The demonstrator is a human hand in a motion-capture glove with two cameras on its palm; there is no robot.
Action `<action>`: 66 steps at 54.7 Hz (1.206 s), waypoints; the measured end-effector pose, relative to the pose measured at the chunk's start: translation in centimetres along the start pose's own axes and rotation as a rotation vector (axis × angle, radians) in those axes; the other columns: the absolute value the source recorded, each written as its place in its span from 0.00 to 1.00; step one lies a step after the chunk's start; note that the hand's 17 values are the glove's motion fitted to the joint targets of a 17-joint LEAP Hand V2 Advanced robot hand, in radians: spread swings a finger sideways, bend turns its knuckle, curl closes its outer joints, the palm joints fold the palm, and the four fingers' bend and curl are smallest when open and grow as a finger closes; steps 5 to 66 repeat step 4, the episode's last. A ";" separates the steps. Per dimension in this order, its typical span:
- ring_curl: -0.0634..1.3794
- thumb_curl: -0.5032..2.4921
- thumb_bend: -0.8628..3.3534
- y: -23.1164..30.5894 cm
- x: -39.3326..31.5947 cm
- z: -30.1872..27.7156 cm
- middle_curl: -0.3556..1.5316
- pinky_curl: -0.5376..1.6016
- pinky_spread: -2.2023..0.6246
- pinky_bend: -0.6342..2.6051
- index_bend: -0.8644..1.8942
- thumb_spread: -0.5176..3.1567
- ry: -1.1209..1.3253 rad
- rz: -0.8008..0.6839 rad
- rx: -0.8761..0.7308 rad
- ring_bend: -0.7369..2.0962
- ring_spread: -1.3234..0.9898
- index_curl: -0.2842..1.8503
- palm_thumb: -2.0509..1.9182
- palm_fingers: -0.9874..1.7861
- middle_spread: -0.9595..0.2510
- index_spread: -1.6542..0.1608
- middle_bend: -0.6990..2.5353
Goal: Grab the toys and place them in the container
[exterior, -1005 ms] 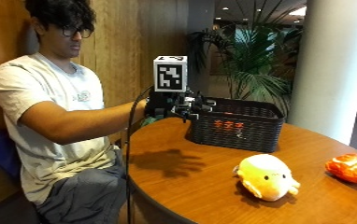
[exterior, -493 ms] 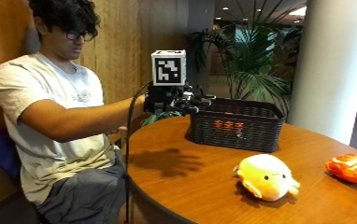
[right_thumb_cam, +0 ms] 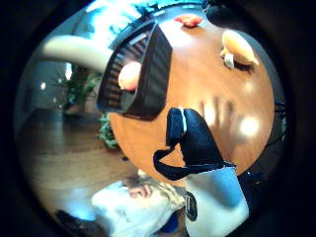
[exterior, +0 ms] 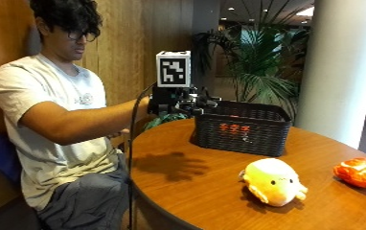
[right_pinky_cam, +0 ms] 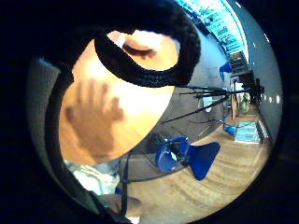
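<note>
Grip (exterior: 182,103) spread, empty, above table (exterior: 202,191) beside basket (exterior: 242,127), thumb-side palm view alone shows orange toy (right_thumb_cam: 129,75) inside

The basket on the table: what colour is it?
The basket is black woven wicker, with something orange visible through its side. It shows best in the outside view.

three toys (exterior: 273,181), one basket (exterior: 242,128), one table (exterior: 189,191)

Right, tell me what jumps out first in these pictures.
The gloved right hand hovers, fingers spread, beside the black basket at the round table's far side. An orange toy shows inside the basket. A yellow plush and an orange-red toy lie on the table.
</note>
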State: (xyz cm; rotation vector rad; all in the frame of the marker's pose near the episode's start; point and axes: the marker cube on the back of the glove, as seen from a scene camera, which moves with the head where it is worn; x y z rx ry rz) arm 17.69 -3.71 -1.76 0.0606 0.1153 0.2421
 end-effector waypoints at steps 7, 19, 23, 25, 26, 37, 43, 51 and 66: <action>0.14 0.28 0.20 0.0 0.0 -0.1 0.27 0.41 0.80 0.43 0.41 0.52 -0.022 -0.008 -0.001 0.31 0.58 0.36 0.56 0.30 0.78 0.74 0.25; 0.14 0.28 0.20 0.0 0.0 -0.1 0.27 0.41 0.80 0.43 0.41 0.52 -0.022 -0.008 -0.001 0.31 0.58 0.36 0.56 0.30 0.78 0.74 0.25; 0.14 0.28 0.20 0.0 0.0 -0.1 0.27 0.41 0.80 0.43 0.41 0.52 -0.022 -0.008 -0.001 0.31 0.58 0.36 0.56 0.30 0.78 0.74 0.25; 0.14 0.28 0.20 0.0 0.0 -0.1 0.27 0.41 0.80 0.43 0.41 0.52 -0.022 -0.008 -0.001 0.31 0.58 0.36 0.56 0.30 0.78 0.74 0.25; 0.14 0.28 0.20 0.0 0.0 -0.1 0.27 0.41 0.80 0.43 0.41 0.52 -0.022 -0.008 -0.001 0.31 0.58 0.36 0.56 0.30 0.78 0.74 0.25; 0.14 0.28 0.20 0.0 0.0 -0.1 0.27 0.41 0.80 0.43 0.41 0.52 -0.022 -0.008 -0.001 0.31 0.58 0.36 0.56 0.30 0.78 0.74 0.25; 0.14 0.28 0.20 0.0 0.0 -0.1 0.27 0.41 0.80 0.43 0.41 0.52 -0.022 -0.008 -0.001 0.31 0.58 0.36 0.56 0.30 0.78 0.74 0.25; 0.14 0.28 0.20 0.0 0.0 -0.1 0.27 0.41 0.80 0.43 0.41 0.52 -0.022 -0.008 -0.001 0.31 0.58 0.36 0.56 0.30 0.78 0.74 0.25; 0.14 0.28 0.20 0.0 0.0 -0.1 0.27 0.41 0.80 0.43 0.41 0.52 -0.022 -0.008 -0.001 0.31 0.58 0.36 0.56 0.30 0.78 0.74 0.25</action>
